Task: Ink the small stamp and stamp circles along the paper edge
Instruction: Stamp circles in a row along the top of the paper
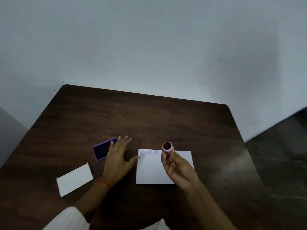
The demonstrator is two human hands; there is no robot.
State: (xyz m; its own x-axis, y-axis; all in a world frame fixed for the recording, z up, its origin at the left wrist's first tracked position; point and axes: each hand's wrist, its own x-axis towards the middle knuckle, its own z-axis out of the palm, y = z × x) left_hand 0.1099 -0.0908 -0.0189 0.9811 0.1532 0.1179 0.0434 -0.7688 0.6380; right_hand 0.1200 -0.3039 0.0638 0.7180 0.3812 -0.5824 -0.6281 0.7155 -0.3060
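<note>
A white sheet of paper (154, 168) lies on the dark wooden table (149, 117) with three faint purple circles (149, 152) along its far edge. My right hand (176, 168) holds a small pink round stamp (167, 146) above the paper's far edge, its dark inked face turned up toward me. My left hand (117, 159) rests flat with fingers spread between the paper and a purple ink pad (103, 151); its thumb touches the paper's left edge and its fingers overlap the pad's right side.
A second white card (74, 179) lies at the left, near the table's front. The table's far edge meets a pale wall. A dark floor shows at the right.
</note>
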